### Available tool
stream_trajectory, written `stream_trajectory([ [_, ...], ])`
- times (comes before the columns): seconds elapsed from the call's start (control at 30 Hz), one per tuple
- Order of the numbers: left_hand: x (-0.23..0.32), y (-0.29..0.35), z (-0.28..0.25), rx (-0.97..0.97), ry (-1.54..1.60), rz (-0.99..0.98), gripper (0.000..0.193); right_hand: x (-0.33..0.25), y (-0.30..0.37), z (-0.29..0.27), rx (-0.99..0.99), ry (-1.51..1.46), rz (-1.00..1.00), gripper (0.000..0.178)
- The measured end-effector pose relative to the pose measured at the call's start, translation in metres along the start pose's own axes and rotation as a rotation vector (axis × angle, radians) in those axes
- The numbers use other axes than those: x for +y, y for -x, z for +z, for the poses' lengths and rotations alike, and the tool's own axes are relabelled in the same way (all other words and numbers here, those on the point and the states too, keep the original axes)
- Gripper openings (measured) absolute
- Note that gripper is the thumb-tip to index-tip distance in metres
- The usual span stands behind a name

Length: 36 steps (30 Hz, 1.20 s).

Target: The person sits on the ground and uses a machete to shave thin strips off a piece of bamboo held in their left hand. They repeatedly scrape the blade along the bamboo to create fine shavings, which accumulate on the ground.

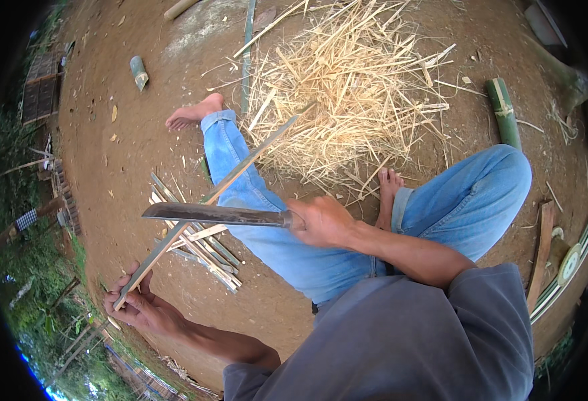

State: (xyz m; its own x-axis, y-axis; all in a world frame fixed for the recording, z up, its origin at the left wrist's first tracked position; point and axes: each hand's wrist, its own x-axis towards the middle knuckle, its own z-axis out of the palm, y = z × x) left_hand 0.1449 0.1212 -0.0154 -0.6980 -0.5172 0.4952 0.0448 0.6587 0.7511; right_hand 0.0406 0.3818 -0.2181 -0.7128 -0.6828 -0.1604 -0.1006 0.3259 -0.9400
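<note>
The person's right hand (pixel 327 222) has its fingers wrapped closed around the handle of a large knife (pixel 217 214), whose long dark blade points to the left. The left hand (pixel 152 313), low and off to the left, grips the near end of a long bamboo strip (pixel 159 259), the thumb and fingers drawn in around it. From there the strip runs slantwise forward above the left shin, its far end over the edge of a broad pile of pale shavings (pixel 347 93). The blade crosses over the strip about midway along; whether the cutting edge touches it cannot be told. The person sits with the left leg stretched forward and the right knee bent, in blue jeans (pixel 468 194) with turned-up cuffs and a grey shirt (pixel 401 334), both feet bare. Beside the left leg, more split strips (pixel 214 257) lie loosely heaped on the brown earth (pixel 140 167). A short green bamboo piece (pixel 138 70) lies farther out on the left, and a thicker bamboo section (pixel 504 113) lies beyond the right knee. A narrow wooden board (pixel 540 247) lies at the far right.
</note>
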Motion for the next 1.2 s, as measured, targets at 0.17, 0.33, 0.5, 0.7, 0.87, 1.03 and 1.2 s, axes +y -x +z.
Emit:
stream_trajectory([
  [0.17, -0.005, 0.006, 0.008, 0.027, 0.024, 0.010, 0.028, 0.076, -0.009, -0.020, 0.186, 0.003, 0.345, 0.016],
  [0.33, 0.006, -0.003, 0.010, -0.010, 0.004, 0.017, 0.027, 0.065, -0.004, -0.004, 0.126, 0.027, 0.151, 0.015],
  [0.5, -0.006, -0.012, 0.007, -0.037, 0.033, 0.006, 0.028, 0.119, -0.027, -0.012, 0.234, 0.001, 0.470, 0.019],
  [0.7, -0.016, -0.027, 0.004, -0.051, 0.006, -0.013, 0.028, 0.139, -0.033, -0.003, 0.222, 0.038, 0.454, 0.017],
  [0.87, -0.027, -0.030, 0.000, -0.015, -0.020, -0.046, 0.026, 0.162, -0.047, -0.029, 0.160, 0.110, 0.487, 0.021],
  [1.03, -0.043, -0.041, -0.014, -0.045, -0.018, -0.061, 0.031, 0.216, -0.049, -0.039, 0.199, 0.174, 0.616, 0.028],
  [1.2, -0.064, -0.031, -0.016, 0.102, -0.009, -0.178, 0.028, 0.209, -0.058, -0.057, 0.188, 0.183, 0.690, 0.025],
])
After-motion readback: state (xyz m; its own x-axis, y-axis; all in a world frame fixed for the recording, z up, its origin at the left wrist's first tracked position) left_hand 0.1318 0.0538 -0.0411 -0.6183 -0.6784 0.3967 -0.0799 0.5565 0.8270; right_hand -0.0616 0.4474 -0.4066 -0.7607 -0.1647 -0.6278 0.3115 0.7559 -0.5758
